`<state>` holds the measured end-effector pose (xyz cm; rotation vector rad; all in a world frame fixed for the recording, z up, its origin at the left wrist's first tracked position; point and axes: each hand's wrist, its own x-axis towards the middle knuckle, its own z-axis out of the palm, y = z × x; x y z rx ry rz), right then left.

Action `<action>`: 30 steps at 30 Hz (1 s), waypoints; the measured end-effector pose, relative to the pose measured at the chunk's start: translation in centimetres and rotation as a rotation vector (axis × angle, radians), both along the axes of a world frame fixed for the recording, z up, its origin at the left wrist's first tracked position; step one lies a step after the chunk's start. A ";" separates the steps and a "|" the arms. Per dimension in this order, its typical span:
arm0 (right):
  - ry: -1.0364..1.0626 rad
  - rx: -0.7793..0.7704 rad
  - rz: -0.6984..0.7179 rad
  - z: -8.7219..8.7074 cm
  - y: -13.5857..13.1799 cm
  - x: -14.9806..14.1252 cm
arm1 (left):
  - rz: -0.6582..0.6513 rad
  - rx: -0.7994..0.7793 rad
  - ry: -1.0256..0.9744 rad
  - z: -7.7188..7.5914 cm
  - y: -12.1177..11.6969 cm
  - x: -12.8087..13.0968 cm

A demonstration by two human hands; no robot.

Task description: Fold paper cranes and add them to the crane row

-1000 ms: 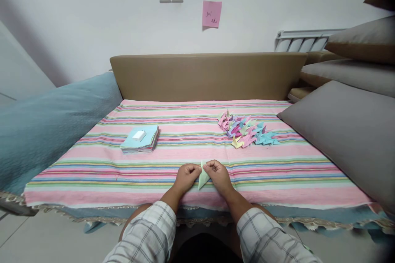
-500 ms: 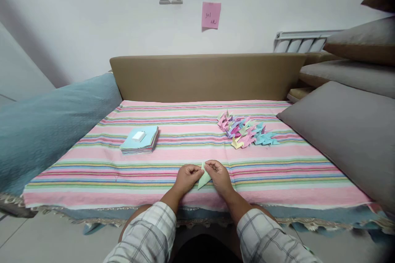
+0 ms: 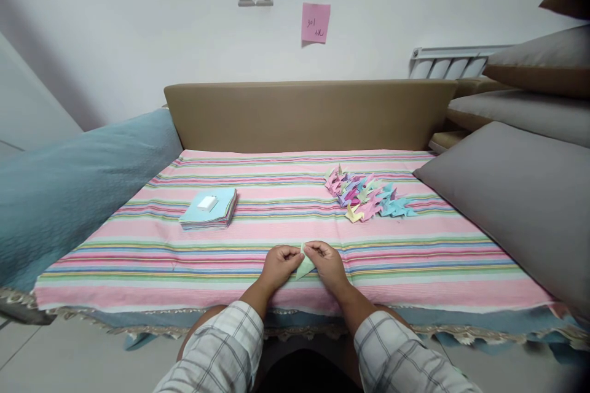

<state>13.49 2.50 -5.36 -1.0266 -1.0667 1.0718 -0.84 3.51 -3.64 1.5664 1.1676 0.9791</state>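
Between my two hands is a small piece of folded light green paper (image 3: 305,268), its lower point aimed down toward me. My left hand (image 3: 279,265) pinches its upper left edge with thumb and forefinger. From the other side, my right hand (image 3: 326,263) pinches the upper right part, and the fingertips of both hands nearly meet. Fingers cover the top of the paper, so its exact folds are hidden. Beyond my right hand lies a cluster of folded paper cranes (image 3: 364,196) in pink, purple, blue, green and yellow.
A stack of square coloured paper (image 3: 208,212) with a small white block (image 3: 207,203) on top lies at left on the striped cloth (image 3: 276,178). Grey cushions (image 3: 516,196) line the right side. A brown backrest (image 3: 308,116) stands behind, and a pink note (image 3: 316,23) hangs on the wall.
The green paper's lower tip has tilted up slightly, and my right fingertips have shifted a little left. Both hands keep their pinch; everything else stays put.
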 end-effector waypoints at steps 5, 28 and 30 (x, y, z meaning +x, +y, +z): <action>0.017 -0.016 0.021 0.0 0.0 0.0 | 0.007 0.010 0.004 0.0 0.0 0.0; 0.243 -0.118 -0.052 0.2 0.3 0.0 | -0.134 0.146 0.315 0.8 0.6 -0.3; 0.296 -0.115 -0.073 0.2 0.4 0.0 | -0.131 0.133 0.277 0.6 0.6 -0.4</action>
